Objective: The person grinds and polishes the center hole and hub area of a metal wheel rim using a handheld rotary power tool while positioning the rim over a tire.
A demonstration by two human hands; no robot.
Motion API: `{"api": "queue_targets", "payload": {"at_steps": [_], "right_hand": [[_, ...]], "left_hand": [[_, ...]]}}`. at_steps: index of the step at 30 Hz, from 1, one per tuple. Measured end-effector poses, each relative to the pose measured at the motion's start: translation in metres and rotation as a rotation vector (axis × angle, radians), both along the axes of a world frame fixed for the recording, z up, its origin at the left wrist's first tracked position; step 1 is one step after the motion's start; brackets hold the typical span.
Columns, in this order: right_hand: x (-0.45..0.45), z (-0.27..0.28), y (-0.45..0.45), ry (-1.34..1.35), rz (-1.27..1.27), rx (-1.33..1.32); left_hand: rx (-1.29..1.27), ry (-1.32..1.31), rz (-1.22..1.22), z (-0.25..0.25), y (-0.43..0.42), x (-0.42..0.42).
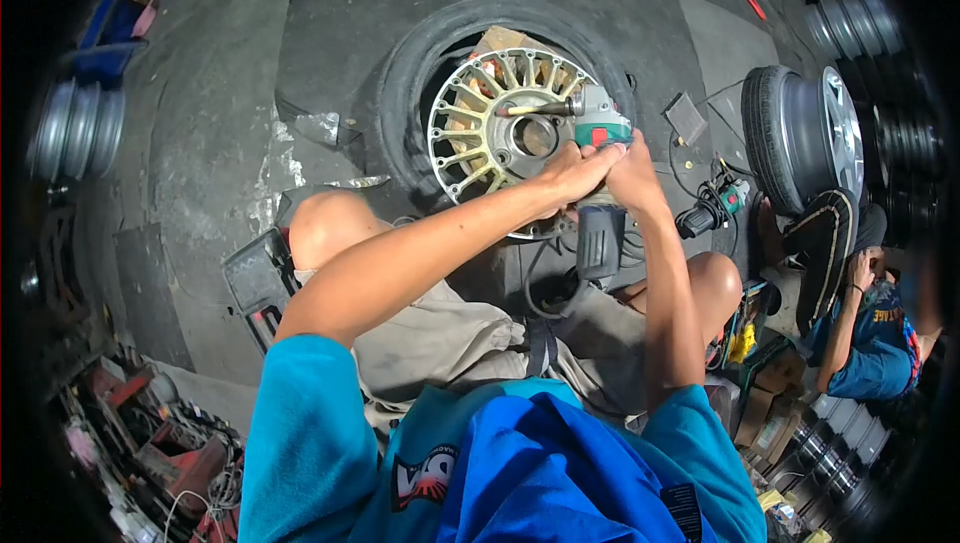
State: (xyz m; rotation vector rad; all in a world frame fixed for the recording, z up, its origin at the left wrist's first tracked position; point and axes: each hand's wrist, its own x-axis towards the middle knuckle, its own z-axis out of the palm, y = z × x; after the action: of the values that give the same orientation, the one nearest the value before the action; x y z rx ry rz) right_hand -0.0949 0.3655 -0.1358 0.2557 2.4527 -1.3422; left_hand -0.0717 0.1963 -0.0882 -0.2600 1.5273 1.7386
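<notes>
A green and grey angle grinder [604,130] with a red patch on its body is between my hands. A pale, pointed piece with a dark tip [530,111] projects from its head over the wheel; I cannot tell its exact kind. My left hand [578,175] is closed on the tool's near side, and my right hand [634,175] is closed on it from the right. The grinder's dark rear end [600,243] extends toward me below my hands. Under the tool lies a many-spoked metal wheel rim [450,108], resting on a black tire [395,103].
A second grinder [705,218] lies on the floor at right with its cord. Beyond it stands a tire on a rim [768,133]. A seated person [870,333] is at far right. Stacked rims [850,23] line the right edge; an open tool case [255,278] sits by my left knee.
</notes>
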Motion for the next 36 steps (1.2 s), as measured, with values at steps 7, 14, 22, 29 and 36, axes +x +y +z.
{"api": "queue_targets", "payload": {"at_steps": [7,14,22,29,36], "right_hand": [[0.000,0.005,-0.004,-0.026,-0.019,0.053],[0.002,0.011,-0.005,-0.031,-0.004,0.044],[0.009,0.030,0.005,-0.048,0.219,0.047],[0.004,0.019,-0.009,0.041,0.139,0.154],[0.013,0.081,-0.028,0.085,0.123,0.260]], "left_hand": [[-0.046,0.049,-0.022,-0.013,0.003,-0.003],[-0.063,0.054,-0.006,-0.011,0.000,0.000],[0.093,-0.012,0.170,0.007,0.011,0.031],[-0.001,0.011,0.038,-0.008,0.000,0.013],[0.100,0.130,0.231,-0.004,0.007,0.025]]}}
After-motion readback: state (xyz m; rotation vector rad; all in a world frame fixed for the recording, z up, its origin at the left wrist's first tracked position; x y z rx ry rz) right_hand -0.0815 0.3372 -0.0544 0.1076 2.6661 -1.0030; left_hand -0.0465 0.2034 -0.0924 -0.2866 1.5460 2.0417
